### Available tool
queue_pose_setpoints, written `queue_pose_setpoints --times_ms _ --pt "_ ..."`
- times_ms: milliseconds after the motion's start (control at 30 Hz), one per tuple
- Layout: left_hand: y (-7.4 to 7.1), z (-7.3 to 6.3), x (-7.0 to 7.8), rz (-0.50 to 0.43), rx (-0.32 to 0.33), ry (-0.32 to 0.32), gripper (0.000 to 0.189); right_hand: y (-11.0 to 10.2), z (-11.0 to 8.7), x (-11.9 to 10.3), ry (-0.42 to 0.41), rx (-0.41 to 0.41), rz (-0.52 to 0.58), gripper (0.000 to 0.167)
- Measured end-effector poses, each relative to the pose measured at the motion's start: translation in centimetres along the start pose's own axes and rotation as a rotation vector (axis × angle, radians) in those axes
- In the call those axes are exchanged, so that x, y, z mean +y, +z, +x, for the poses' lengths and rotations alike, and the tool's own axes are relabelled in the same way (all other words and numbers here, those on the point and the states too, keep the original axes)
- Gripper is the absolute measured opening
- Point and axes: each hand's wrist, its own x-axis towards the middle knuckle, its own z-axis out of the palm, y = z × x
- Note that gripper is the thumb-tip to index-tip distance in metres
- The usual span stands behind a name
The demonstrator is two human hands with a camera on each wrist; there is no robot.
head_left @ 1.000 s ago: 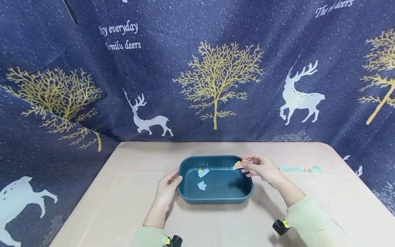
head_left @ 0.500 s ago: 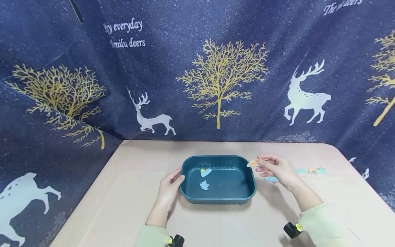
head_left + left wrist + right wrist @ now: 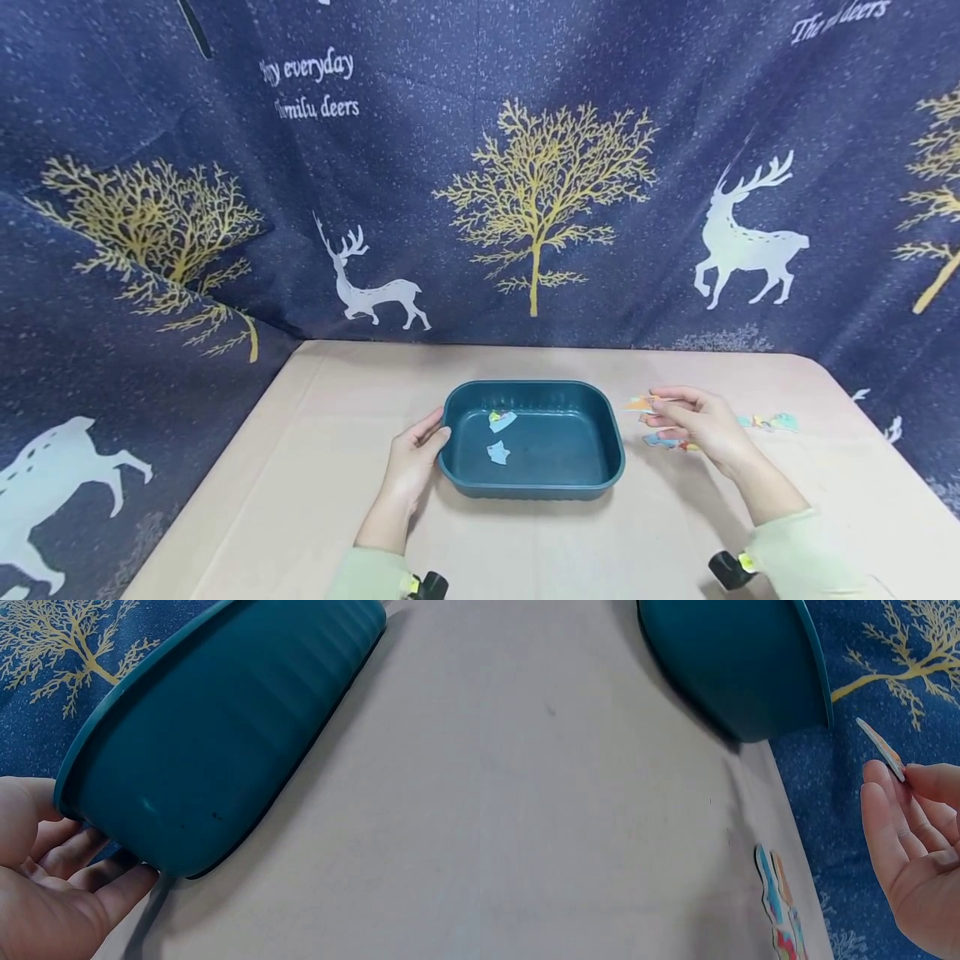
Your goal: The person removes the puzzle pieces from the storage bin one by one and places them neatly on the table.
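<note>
My left hand (image 3: 412, 460) grips the left end of a dark teal plastic basin (image 3: 531, 488), thumb at the rim and fingers against the outer wall, as the left wrist view shows. Two irregular light-blue pieces lie inside it: one with yellow (image 3: 502, 421), one plain (image 3: 498, 452). To the right of the basin, my right hand (image 3: 697, 421) pinches a thin orange puzzle piece (image 3: 640, 405) with a pale edge between thumb and fingertips. It is held above the table, seen nearly edge-on in the right wrist view (image 3: 883, 750). Under that hand lie blue and red pieces (image 3: 662, 440), partly hidden.
More colourful flat pieces (image 3: 780, 422) lie in a row farther right on the table (image 3: 300, 467), which has a pale cover. A dark blue cloth (image 3: 420, 192) printed with deer and trees hangs behind the table's far edge.
My right hand has moved right with the orange puzzle piece, from over the basin's right end to beyond its rim. The left hand keeps its grip. The head view has shifted slightly.
</note>
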Motion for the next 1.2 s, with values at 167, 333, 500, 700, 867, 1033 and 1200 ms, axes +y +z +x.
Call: queue_pose_setpoints --times_ms 167,333,500,700,867,1033,1200 --pt "0.1 0.0 0.0 0.012 -0.003 0.001 0.044 -0.8 -0.3 0.0 0.018 0.017 -0.009 0.033" --pt "-0.1 0.1 0.2 0.027 0.004 0.008 0.044 -1.6 -0.4 0.0 0.015 0.025 0.015 0.021" --pt "0.0 0.1 0.1 0.024 -0.013 -0.003 0.044 -2.8 -0.9 0.7 0.029 0.029 0.084 0.016" --pt "0.2 0.2 0.2 0.024 -0.013 -0.010 0.044 -4.6 -1.1 1.6 0.028 0.049 0.099 0.017" --pt "0.1 0.3 0.3 0.024 -0.011 -0.017 0.044 -5.9 -1.1 2.3 0.031 0.067 -0.026 0.022" --pt "0.1 0.1 0.3 0.022 -0.009 -0.025 0.044 -6.9 -1.4 3.1 0.057 0.072 -0.106 0.031" --pt "0.1 0.1 0.4 0.033 -0.009 -0.026 0.044 -7.9 -1.8 3.7 0.045 0.098 -0.062 0.010"
